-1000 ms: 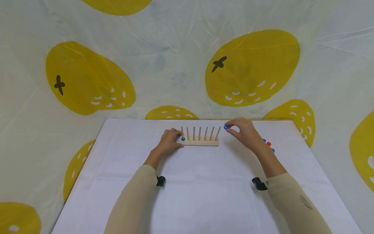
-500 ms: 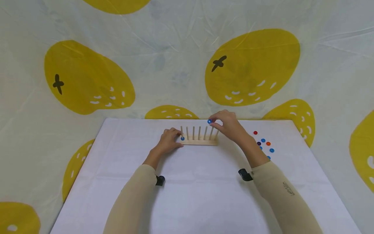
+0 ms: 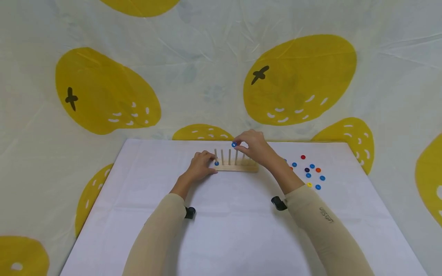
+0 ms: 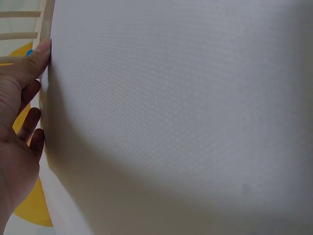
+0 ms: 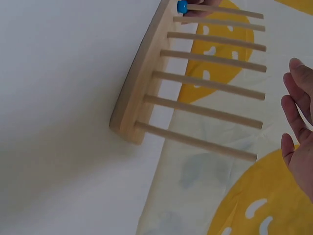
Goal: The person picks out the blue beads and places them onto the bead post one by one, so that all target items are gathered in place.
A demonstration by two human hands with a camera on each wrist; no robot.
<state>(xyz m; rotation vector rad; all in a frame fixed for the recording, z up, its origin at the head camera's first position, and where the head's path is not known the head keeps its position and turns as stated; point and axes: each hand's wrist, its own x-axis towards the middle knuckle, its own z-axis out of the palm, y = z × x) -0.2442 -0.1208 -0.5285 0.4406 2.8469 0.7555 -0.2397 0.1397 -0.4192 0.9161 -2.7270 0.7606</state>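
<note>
A wooden peg rack (image 3: 238,168) with a row of upright pegs stands near the table's far edge. My left hand (image 3: 199,166) grips its left end, thumb at the front and fingers behind. One blue bead (image 3: 216,163) sits low on the leftmost peg; the right wrist view also shows this blue bead (image 5: 182,6) at the peg's base. Between thumb and forefinger, my right hand (image 3: 253,145) pinches another blue bead (image 3: 234,144) above the rack, near the tops of the middle pegs. The right wrist view has the right hand (image 5: 301,107) beyond the peg tips, its bead out of sight.
Loose beads lie scattered right of the rack: a red bead (image 3: 303,157), a dark bead (image 3: 307,170), an orange bead (image 3: 318,170), a yellow bead (image 3: 309,184) and several blue ones. A white cloth covers the table (image 3: 228,230). Behind it hangs a patterned curtain (image 3: 203,76).
My right hand has carried the blue bead leftward, from right of the rack to above its middle pegs. More loose beads have come into sight. The left hand stays on the rack.
</note>
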